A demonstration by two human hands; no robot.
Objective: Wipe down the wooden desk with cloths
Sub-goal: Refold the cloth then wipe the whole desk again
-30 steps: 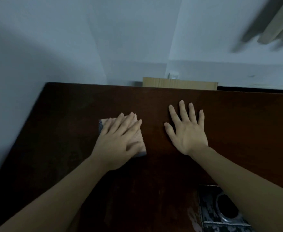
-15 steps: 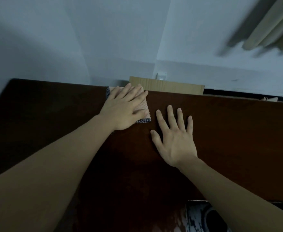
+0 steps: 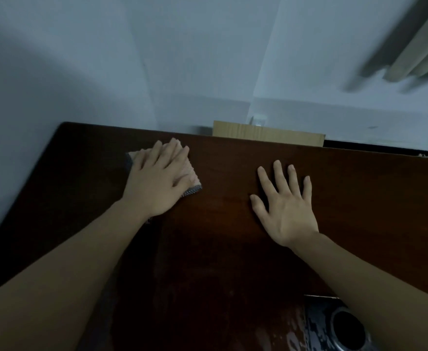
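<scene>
Your left hand [image 3: 158, 182] lies flat with straight fingers pressing the cloth [image 3: 191, 177] onto the counter [image 3: 360, 198] near its far edge, your right hand [image 3: 287, 206] spread bare beside it; the cloth looks soft, light and easily bunched, so keep your palm over its middle.

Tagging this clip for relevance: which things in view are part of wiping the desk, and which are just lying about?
Part of the job:
- cloth, under the left hand, which presses it flat
- wooden desk
- right hand, flat on the desk, fingers spread

Just lying about:
- light wooden board behind the desk's far edge
- dark patterned object with a round opening at the near edge
</scene>
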